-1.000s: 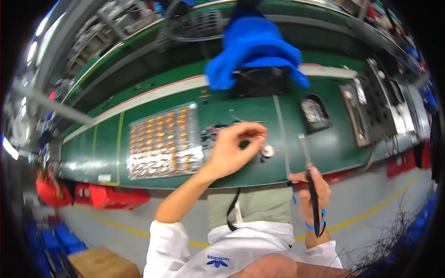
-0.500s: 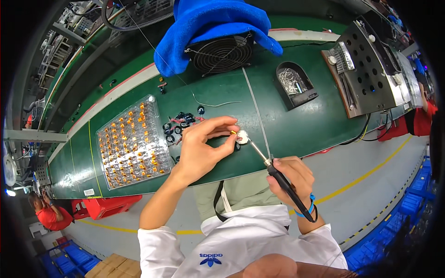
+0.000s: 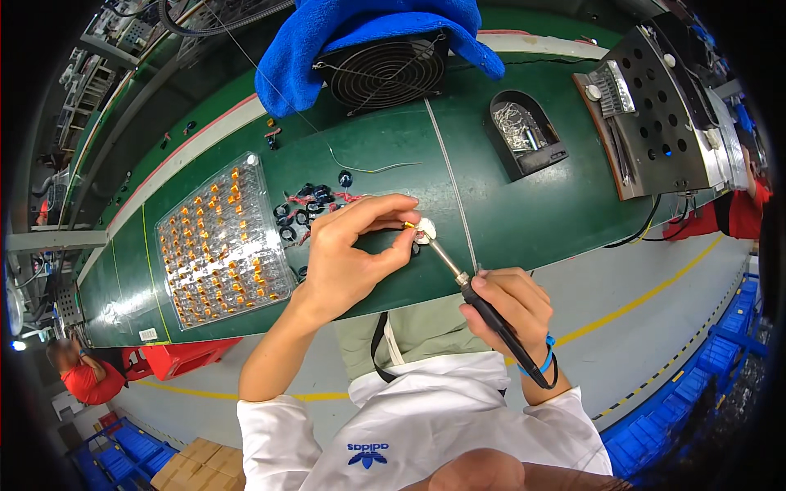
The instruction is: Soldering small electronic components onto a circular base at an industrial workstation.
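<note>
My left hand (image 3: 344, 258) is closed in a pinch on a small yellow-orange part (image 3: 408, 225). Against its fingertips, just above the green bench, shows a small round white piece (image 3: 426, 232); I cannot tell whether it is held too. My right hand (image 3: 520, 307) grips the black handle of a soldering iron (image 3: 490, 313), whose metal tip meets the white piece. Left of my left hand lies a loose cluster of dark round components with red leads (image 3: 318, 196). Beyond them is a clear plastic tray (image 3: 277, 245) with rows of small orange parts.
A black fan (image 3: 383, 75) draped with a blue cloth (image 3: 282, 78) stands at the back. A black bin (image 3: 536, 168) of thin metal bits sits to its right. Farther right are a perforated metal box (image 3: 655, 123) and a brush (image 3: 616, 90). A thin wire (image 3: 377, 169) lies mid-bench.
The view has shifted slightly, so the bench items sit a little differently in it. Both hands keep their grips, and the iron's tip remains at the white piece.
</note>
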The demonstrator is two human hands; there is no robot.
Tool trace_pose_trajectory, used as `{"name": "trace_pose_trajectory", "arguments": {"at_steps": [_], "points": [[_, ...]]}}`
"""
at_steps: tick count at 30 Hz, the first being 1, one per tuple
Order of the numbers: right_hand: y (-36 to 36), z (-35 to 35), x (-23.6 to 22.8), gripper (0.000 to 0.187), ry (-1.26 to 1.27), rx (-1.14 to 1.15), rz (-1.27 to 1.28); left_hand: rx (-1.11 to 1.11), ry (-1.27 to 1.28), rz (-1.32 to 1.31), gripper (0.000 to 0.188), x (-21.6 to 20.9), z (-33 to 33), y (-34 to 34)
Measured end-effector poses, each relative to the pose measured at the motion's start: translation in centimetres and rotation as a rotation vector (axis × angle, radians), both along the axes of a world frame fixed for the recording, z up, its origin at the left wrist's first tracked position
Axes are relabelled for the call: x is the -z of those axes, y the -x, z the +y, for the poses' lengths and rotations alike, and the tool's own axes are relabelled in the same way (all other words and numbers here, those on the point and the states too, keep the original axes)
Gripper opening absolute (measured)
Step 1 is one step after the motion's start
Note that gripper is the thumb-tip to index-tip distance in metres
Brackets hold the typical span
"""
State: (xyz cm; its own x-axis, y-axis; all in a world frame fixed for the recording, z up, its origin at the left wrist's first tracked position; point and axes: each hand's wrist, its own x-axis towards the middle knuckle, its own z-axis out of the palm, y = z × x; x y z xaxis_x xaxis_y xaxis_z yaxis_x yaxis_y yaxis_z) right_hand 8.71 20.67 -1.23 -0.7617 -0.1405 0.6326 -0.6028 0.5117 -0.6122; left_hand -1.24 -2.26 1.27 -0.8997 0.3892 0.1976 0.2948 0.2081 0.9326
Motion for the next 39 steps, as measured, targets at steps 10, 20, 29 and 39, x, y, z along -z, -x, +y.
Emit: {"name": "trace_pose_trajectory", "arguments": {"at_steps": [10, 20, 29, 39], "points": [[-0.11, -0.05, 0.01, 0.038, -0.043, 0.015, 0.007, -0.011, 0.024, 0.011, 0.034, -0.08, 0.16, -0.02], [0.08, 0.73, 0.38, 0.044, 0.063, 0.019, 0.007, 0.020, -0.002, -0.017, 0.034, -0.29, -0.12, 0.05], [0.18, 0.79, 0.78, 0.040, 0.018, -0.016, 0.036, 0.022, 0.005, -0.008, 0.034, -0.05, -0.27, 0.12], [0.25, 0.69, 0.45, 0.041, -0.037, -0.002, 0.031, 0.026, 0.026, 0.010, 0.035, 0.05, -0.32, 0.09]]}}
